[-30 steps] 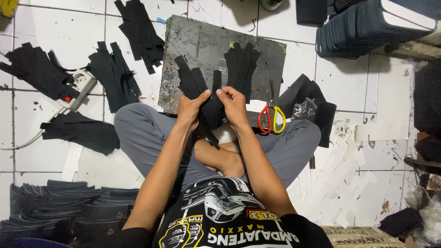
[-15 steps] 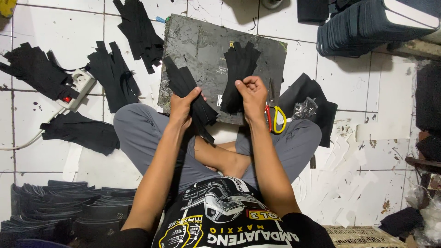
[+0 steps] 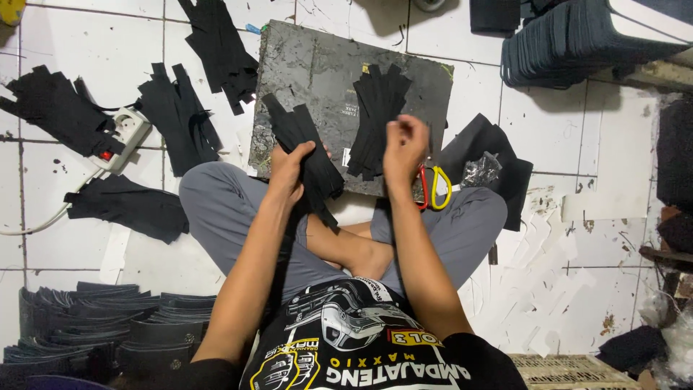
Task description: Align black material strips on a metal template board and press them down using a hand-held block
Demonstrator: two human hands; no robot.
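So we're mid-sort here, splitting black fabric strips into bundles. Our left hand [image 3: 289,167] is clamped on 1 bundle of strips [image 3: 303,148] at the near edge of the dark cutting board [image 3: 317,68]. Our right hand [image 3: 404,148] is closed at the 2nd bundle [image 3: 379,119] lying on the board, though we can't tell if it's actually pinching a strip. Hands are apart. Next move probably needs a clean single-strip pinch. Red-and-yellow scissors [image 3: 432,186] sit just beside. White tiled floor [image 3: 86,43], more black pieces scattered around.

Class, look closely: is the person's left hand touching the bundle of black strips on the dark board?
Touching. The head view shows the left hand with fingers wrapped around the bundle of black strips.
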